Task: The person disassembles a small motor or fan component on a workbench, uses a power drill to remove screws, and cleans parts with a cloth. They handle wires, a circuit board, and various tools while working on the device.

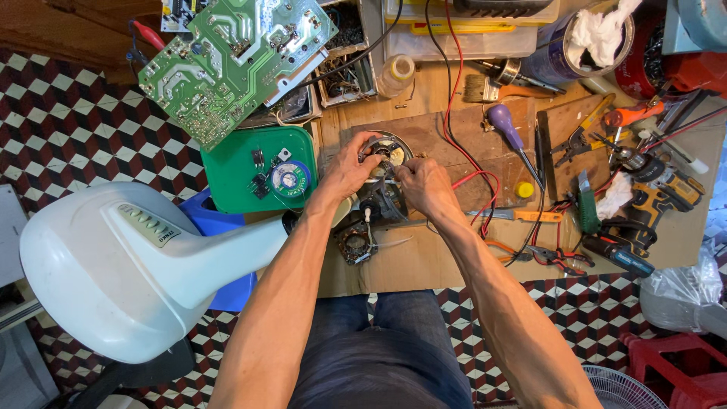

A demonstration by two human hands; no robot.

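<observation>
Working on a small round motor part [388, 155] is what the picture shows: it is held at the centre of the workbench [424, 261], on a dark wooden board [443, 136]. The left hand [347, 170] is closed around its rim from 9 o'clock, and the right hand [425, 185] is pinched on it from 4 o'clock; what exactly is between the right fingertips cannot be told. It is judged that the motor is being taken apart or fitted, and steady, fine finger work on the small pieces seems to be called for, with the part kept firm.

Counted things: one white fan base [113, 265] is lying at 9 o'clock, one green tray [227, 178] at 10 o'clock with one tape roll [290, 179] in it, and one large green circuit board [235, 57] at 11 o'clock. One purple-handled screwdriver [506, 129] is seen at 2 o'clock, one yellow drill [659, 193] at 3 o'clock, and one metal can [591, 42] with white cloth at 1 o'clock. One small wound coil [354, 244] is resting at 6 o'clock, just below the hands. Red and black wires [454, 98] are crossing the board.
</observation>
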